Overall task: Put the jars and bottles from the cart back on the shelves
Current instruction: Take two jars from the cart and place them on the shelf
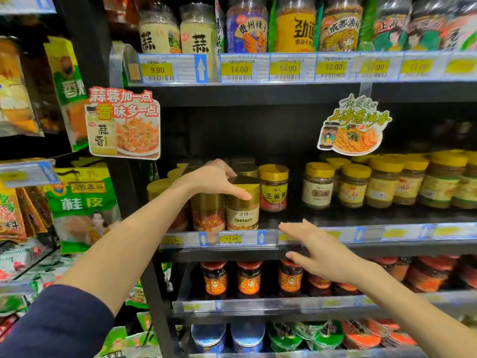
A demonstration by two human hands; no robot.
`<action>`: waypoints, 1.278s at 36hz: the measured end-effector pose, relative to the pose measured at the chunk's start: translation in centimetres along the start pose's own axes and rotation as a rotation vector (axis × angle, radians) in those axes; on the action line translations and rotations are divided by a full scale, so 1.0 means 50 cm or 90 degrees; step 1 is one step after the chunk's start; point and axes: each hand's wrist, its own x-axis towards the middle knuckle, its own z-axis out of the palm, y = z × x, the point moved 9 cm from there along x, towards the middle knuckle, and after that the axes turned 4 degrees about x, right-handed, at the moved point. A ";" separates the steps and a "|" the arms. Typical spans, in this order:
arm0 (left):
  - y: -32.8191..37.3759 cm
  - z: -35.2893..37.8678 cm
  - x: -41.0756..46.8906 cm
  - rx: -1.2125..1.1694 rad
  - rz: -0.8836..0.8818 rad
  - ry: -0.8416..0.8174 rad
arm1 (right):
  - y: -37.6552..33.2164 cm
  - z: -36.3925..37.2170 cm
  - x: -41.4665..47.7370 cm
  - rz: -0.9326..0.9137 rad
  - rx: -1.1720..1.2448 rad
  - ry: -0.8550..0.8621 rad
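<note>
Arms reach forward from the lower corners toward a dark shelving unit, the left one bare below a pushed-up navy sleeve (55, 324). The left hand (214, 180) lies palm-down over the gold lid of a jar (242, 206), thumb stretched along the lid's front edge and fingers curled over its far side, so it grips the jar from above. That jar, with a cream label under a gold band, stands at the front edge of the middle shelf (335, 215), touching a red-labelled jar (207, 213) to its left. Just behind and to the right of the held jar stands another gold-lidded jar with a red label (273, 188); farther right along the same shelf is a cluster of yellow-lidded jars (382, 183) holding tan paste. The right hand (318, 250) hovers empty below and to the right of the held jar, fingers spread and pointing left, in front of the price strip (238, 239) on the shelf's lip; whether it touches the strip cannot be told. Under the middle shelf sit dark chilli jars with red lids (249, 279). Above it, a higher shelf carries tall jars with bright printed labels (294, 27). Left of the held jar, green spice packets (82, 202) hang on the neighbouring rack.
</note>
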 end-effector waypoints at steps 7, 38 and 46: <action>-0.007 0.007 0.009 0.010 -0.007 -0.025 | -0.004 -0.002 -0.001 0.009 -0.011 -0.008; 0.054 0.082 -0.265 0.111 0.132 0.065 | -0.011 -0.014 -0.014 -0.097 -0.054 -0.157; -0.003 0.109 -0.423 0.205 -0.067 0.012 | -0.076 -0.046 -0.024 -0.203 -0.044 -0.159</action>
